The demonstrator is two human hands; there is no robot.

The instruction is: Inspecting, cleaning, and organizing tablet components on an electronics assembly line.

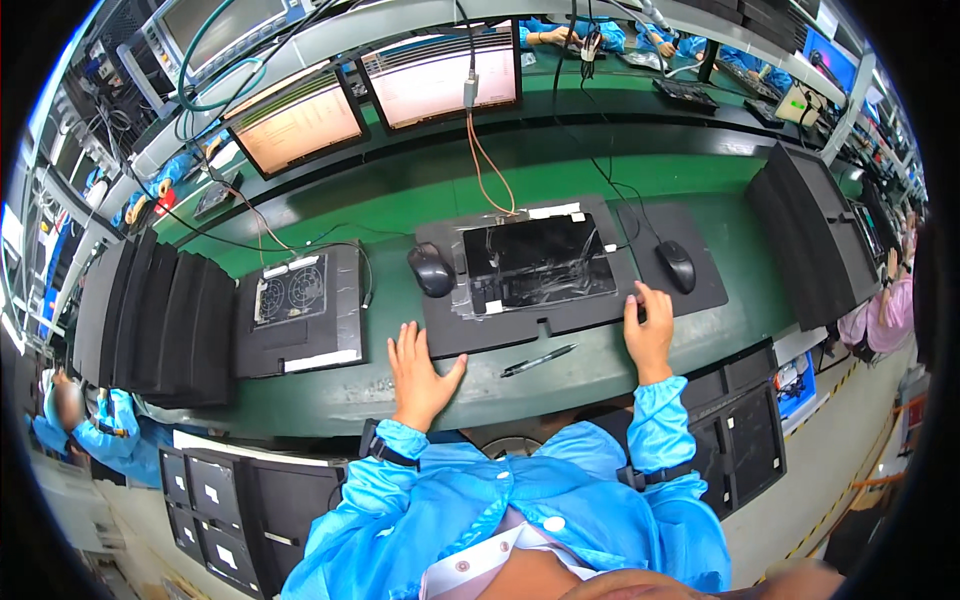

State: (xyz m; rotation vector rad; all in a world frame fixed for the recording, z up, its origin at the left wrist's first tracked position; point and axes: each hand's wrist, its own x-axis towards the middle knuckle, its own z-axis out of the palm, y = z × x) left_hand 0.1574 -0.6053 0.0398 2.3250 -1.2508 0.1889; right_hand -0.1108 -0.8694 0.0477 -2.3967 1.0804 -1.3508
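Observation:
My left hand (420,378) is open, fingers spread, at the near left edge of a black foam mat (470,338), and holds nothing. By the mat's near right side my right hand (650,328) rests with fingers loosely bent, thumb apart, nothing visible in it. A dark flat panel (535,250), like a tablet screen, lies on the mat among clear tape and small white labels. Between my hands a black pen (540,360) lies on the green bench (470,385). One black mouse (431,270) sits left of the panel, another mouse (676,266) right of it.
Stacked black foam trays (165,320) stand at left, more foam trays (810,240) at right. A taped foam board (300,335) lies left of the mat. Two monitors (440,80) stand behind, with cables hanging down. A blue bin (797,390) sits low right. Co-workers work nearby.

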